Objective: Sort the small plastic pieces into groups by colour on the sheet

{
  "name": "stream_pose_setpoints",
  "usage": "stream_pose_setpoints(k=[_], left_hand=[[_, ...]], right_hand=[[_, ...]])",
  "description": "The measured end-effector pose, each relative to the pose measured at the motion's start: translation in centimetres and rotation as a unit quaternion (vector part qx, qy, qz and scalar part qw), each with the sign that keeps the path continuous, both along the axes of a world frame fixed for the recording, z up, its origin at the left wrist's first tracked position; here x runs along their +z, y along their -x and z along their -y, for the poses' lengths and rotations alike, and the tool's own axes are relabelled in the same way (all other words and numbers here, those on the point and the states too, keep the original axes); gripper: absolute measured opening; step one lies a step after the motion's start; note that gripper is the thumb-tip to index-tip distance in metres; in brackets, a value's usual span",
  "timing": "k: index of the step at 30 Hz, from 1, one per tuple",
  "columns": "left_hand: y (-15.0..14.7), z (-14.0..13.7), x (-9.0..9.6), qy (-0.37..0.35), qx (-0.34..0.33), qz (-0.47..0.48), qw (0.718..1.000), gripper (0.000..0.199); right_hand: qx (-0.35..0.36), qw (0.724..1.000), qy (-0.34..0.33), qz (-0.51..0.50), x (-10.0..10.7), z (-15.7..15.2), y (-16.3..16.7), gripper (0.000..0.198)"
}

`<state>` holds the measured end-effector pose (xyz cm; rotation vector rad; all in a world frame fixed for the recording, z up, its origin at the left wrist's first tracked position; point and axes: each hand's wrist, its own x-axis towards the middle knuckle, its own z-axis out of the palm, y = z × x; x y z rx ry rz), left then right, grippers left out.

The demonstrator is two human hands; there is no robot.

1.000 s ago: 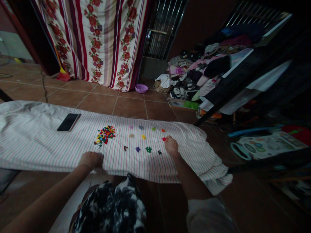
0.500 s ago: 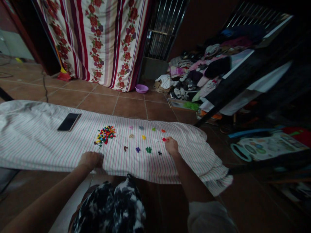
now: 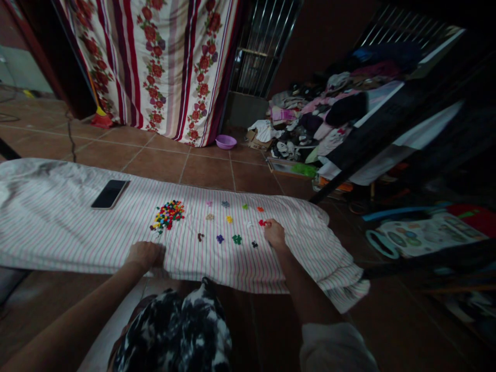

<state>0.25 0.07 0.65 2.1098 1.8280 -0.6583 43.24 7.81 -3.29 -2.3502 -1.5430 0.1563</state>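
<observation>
My right hand (image 3: pixel 275 233) is at the right end of the sorted groups, its fingertips pinched at the small red beads (image 3: pixel 262 222). Individual beads are too small to make out clearly. My left hand (image 3: pixel 145 254) rests curled on the cloth's near edge, with its fingers partly in shadow and nothing visible in it. Beyond it lies a mixed pile of coloured beads (image 3: pixel 169 215). Between the hands are small single-colour groups, among them yellow beads (image 3: pixel 229 219), purple beads (image 3: pixel 220 238), dark green beads (image 3: pixel 237 239), black beads (image 3: pixel 254 244) and orange beads (image 3: pixel 260 209).
A striped cloth (image 3: pixel 70 232) covers the long low surface, and a phone (image 3: pixel 110 195) lies on it at the left. Farther off are a purple basin (image 3: pixel 226 141), a floral curtain (image 3: pixel 174 67) and a heap of clothes (image 3: pixel 313 113). A dark post (image 3: pixel 337 181) slants up at the right.
My right hand has shifted very slightly to the right at the red beads. My left hand and the bead groups look the same.
</observation>
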Motion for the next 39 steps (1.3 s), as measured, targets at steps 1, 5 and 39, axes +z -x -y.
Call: stream_pose_setpoints(k=[1,5,39], left_hand=[[0.0,0.0,-0.1,-0.002,-0.002,-0.003,1.0,0.034],[0.2,-0.1,-0.5,-0.01,-0.006,-0.015,1.0,0.032],[-0.5,0.3,1.9,-0.008,0.024,0.003,1.0,0.033]], right_hand=[[0.001,1.0,0.001,-0.001,0.1,0.0,0.1,0.031],[0.021,1.0,-0.013,0.002,0.2,0.1,0.3,0.033],[0.351,0.922,-0.108,-0.126,2.4,-0.8,19.0,0.024]])
